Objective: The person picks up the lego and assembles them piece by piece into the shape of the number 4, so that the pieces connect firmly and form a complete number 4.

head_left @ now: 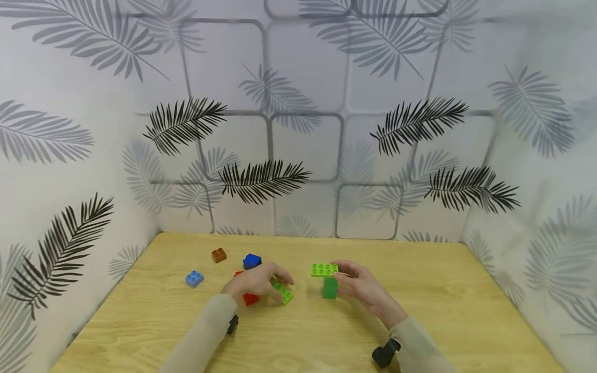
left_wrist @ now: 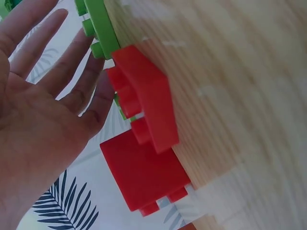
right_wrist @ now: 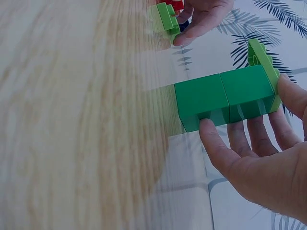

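Note:
On the right, my right hand (head_left: 368, 290) grips an upright stack made of two dark green bricks (right_wrist: 225, 98) with a lime-green plate (head_left: 324, 270) on top. Its fingers lie along the side of the bricks, and the thumb is at the plate's edge. My left hand (head_left: 261, 281) hovers with extended fingers over another lime plate (head_left: 285, 295), thumb and fingertips close around its end. Beneath and beside that hand are two red bricks (left_wrist: 156, 98), one with a slanted side; in the head view the hand partly covers them.
A dark blue brick (head_left: 252, 260) is just beyond my left hand. Farther left lie a light blue brick (head_left: 194, 278) and a brown brick (head_left: 218, 255). The wooden table (head_left: 289, 342) ends at a wall (head_left: 303, 207) with a leaf pattern.

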{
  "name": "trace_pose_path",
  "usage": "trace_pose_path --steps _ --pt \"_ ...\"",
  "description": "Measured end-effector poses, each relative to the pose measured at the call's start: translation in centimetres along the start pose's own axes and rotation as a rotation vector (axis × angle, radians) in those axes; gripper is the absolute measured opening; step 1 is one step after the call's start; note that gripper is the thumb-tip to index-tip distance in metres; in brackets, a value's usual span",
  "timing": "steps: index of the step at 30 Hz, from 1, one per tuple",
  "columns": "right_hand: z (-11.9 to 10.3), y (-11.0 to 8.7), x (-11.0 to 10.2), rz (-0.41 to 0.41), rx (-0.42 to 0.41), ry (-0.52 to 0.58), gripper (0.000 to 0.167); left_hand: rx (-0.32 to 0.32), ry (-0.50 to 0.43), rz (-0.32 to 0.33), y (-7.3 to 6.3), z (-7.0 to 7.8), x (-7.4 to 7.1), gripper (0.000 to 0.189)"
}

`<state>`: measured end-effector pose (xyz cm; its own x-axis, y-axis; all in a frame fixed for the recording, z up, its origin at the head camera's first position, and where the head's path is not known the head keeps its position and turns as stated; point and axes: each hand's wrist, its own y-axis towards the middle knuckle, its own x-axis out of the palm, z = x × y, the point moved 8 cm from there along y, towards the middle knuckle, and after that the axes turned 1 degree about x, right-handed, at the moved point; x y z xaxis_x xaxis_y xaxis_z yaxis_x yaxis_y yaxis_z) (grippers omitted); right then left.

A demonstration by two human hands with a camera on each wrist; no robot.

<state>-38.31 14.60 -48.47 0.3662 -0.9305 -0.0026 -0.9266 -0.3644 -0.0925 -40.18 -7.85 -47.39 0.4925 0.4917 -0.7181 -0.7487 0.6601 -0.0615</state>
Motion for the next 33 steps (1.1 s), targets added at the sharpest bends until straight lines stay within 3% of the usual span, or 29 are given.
trace_pose_path --steps 3,11,22,33 --pt "0.1 0.0 0.0 0.004 -0.003 -0.011 0.064 0.006 0.046 -0.017 0.0 0.0 0.2 0.039" --pt "0.1 -0.1 0.2 -0.010 0.001 0.003 0.057 -0.072 0.086 -0.020 0.0 -0.6 0.4 0.036" --pt "-0.2 0.1 0.2 -0.016 0.007 0.010 0.056 -0.061 0.114 -0.020 0.8 -0.3 0.3 0.032" --pt "-0.2 0.0 0.2 -0.020 0.005 0.006 0.056 -0.060 0.041 0.111 0.9 0.0 -0.7 0.040"
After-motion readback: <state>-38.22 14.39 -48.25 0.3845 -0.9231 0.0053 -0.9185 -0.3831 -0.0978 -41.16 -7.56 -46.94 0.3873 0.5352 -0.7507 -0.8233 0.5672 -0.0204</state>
